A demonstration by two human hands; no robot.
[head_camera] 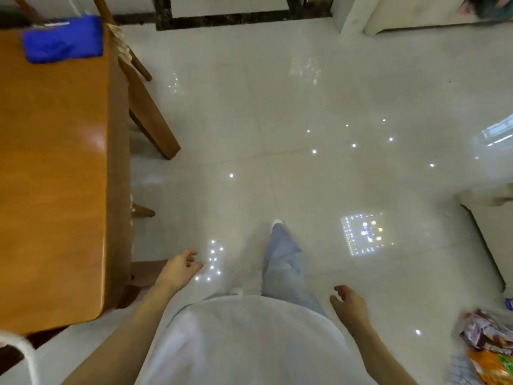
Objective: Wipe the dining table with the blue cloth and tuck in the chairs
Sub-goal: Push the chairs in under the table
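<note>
The blue cloth (63, 40) lies bunched on the far end of the orange-brown wooden dining table (55, 176), which fills the left side of the head view. A wooden chair (151, 112) stands against the table's right edge near the cloth; parts of another chair (144, 269) show lower down beside the table. My left hand (181, 266) hangs over the floor just right of the table edge, fingers loosely curled, holding nothing. My right hand (348, 302) hangs by my right side, also relaxed and holding nothing. Both hands are far from the cloth.
Glossy white floor tiles (277, 120) stretch ahead and to the right. A pale sofa (488, 229) edge sits at the right. Snack packets (488, 345) lie at the lower right. A white cabinet (402, 12) stands at the back.
</note>
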